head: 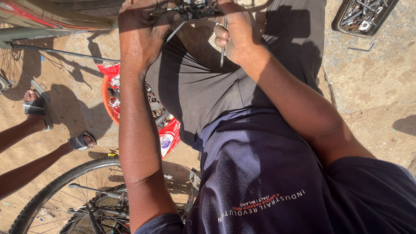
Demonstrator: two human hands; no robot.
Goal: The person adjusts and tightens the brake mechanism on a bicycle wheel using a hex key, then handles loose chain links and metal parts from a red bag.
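Dark shirt fills bottom. Left hand clamps bike part at top centre; right hand closed around hex key. Mid-adjustment; next likely needs key seated, steady turn.

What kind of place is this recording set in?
Probably an outdoor roadside bicycle repair spot: bare dirt ground, a bicycle wheel lying nearby, a tray of tools, and both hands working on a bike part.
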